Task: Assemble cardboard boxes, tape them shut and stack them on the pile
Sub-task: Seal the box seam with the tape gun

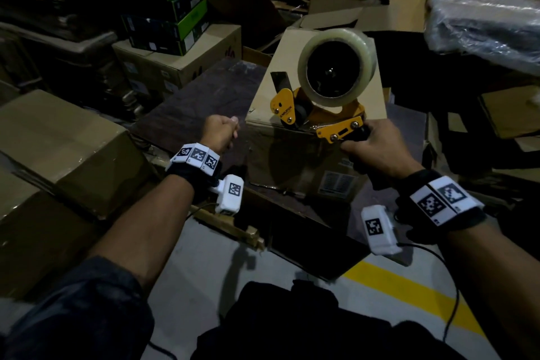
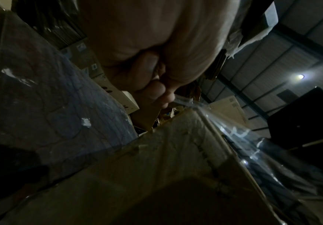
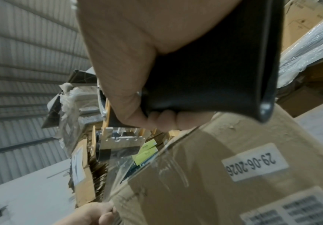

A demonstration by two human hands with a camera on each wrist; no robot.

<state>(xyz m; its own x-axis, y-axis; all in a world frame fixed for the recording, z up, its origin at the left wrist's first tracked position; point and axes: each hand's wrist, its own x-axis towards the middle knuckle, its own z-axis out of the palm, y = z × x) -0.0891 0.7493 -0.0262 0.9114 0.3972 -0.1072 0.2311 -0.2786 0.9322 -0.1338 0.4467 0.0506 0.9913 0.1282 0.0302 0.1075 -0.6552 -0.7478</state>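
A brown cardboard box stands on a dark board. My right hand grips the black handle of a yellow tape dispenser. The dispenser carries a clear tape roll and rests at the box's near top edge. In the right wrist view the handle fills my right hand, above the box with its date label. My left hand is left of the box. In the left wrist view its fingertips pinch a clear tape strip that runs along the box.
Closed cardboard boxes lie at the left. A stack of green and black cartons stands behind on another box. A plastic-wrapped bundle sits at the upper right. A yellow floor line runs by my feet.
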